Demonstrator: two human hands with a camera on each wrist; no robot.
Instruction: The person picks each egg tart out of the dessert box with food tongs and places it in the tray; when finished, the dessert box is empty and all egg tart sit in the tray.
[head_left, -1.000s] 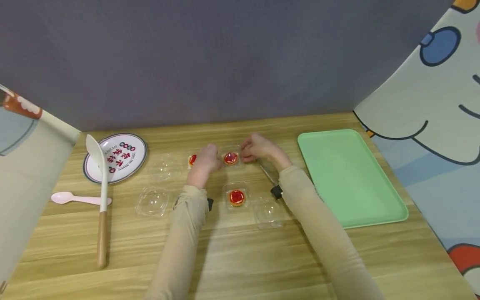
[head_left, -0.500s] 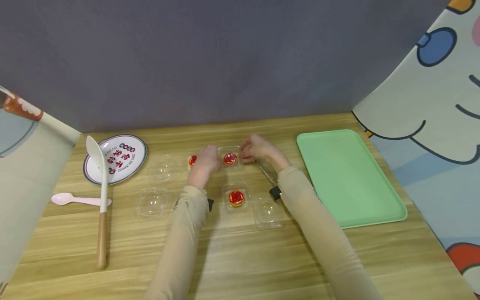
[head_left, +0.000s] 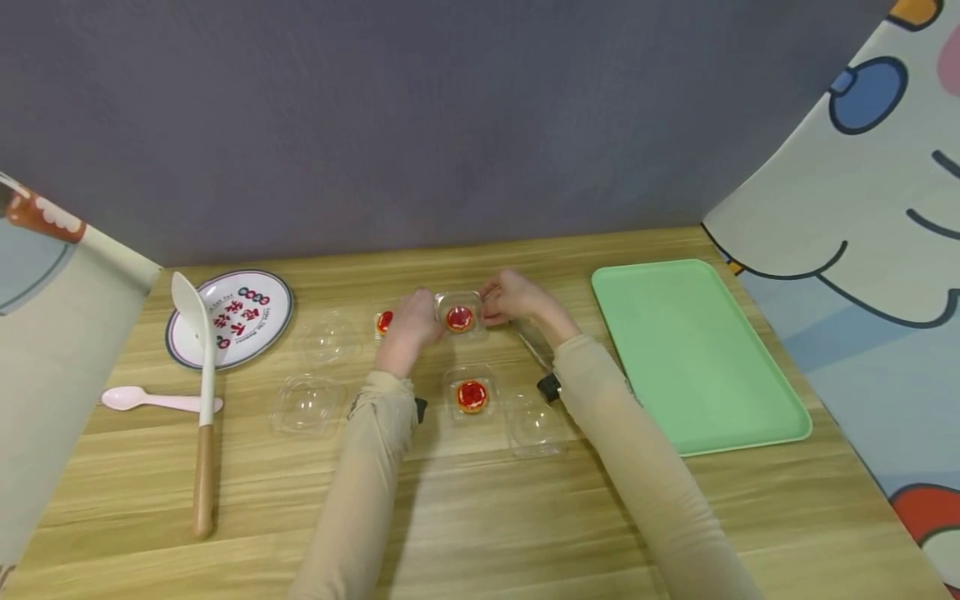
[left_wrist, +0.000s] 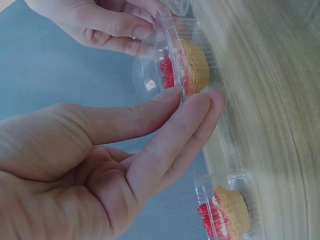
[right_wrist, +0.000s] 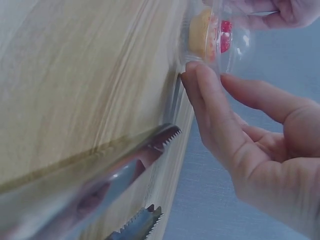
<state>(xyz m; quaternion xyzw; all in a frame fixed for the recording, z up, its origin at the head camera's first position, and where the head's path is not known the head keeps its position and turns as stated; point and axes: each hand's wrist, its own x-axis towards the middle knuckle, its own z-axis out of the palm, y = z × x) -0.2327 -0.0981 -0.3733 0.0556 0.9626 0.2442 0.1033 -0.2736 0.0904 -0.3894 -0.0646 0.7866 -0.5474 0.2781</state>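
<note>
- Both hands flank the clear domed box: the left hand pinches its left edge between thumb and fingers, the right hand its right edge.
- Inside the domed box, a red-topped tart sits beneath the dome. Whether the rim is fully latched cannot be told; uneven thumb pressure could leave one side sprung or tip the box, and excess force could buckle the thin plastic.
- Left of the domed box, a second tart is partly hidden by the left hand, whose sideways slip could knock it.
- Nearer and right of the domed box, serrated tongs lie close to the right hand; a dropped forearm could catch them.
- Nearer than the domed box, a third tart and, to the right, a clear shell lie where a retreating right sleeve could sweep the shell.
- Well right of the domed box, the green tray appears out of harm's way.
</note>
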